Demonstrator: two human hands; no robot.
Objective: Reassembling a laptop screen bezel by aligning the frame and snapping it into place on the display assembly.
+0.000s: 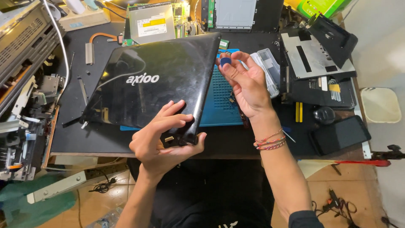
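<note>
- Blue and small, a plastic piece (225,61) sits pinched between the thumb and fingertips of the right hand (247,86), which is raised above the bench with the palm turned toward the camera.
- The left hand (162,137) grips the near corner of a glossy black laptop lid (154,82); the fingers lie on top and the thumb is under the edge, near the hinge.
- The laptop lid is tilted, its near corner lifted by the left hand, and it covers most of a blue mat (223,97) that lies flat on the bench.
- Coloured thread bracelets (270,141) are around the right wrist.
- Just beyond the right hand there is a clear plastic parts box (268,67), touching the edge of the blue mat.
- To the right, on the dark bench (76,135), I see a black phone (339,135) lying flat, and a grey metal plate (312,55) farther back.
- At the far side, a silver optical drive (152,23) rests beside green circuit boards (181,17).
- On the left edge stand dismantled grey machine parts (21,84).
</note>
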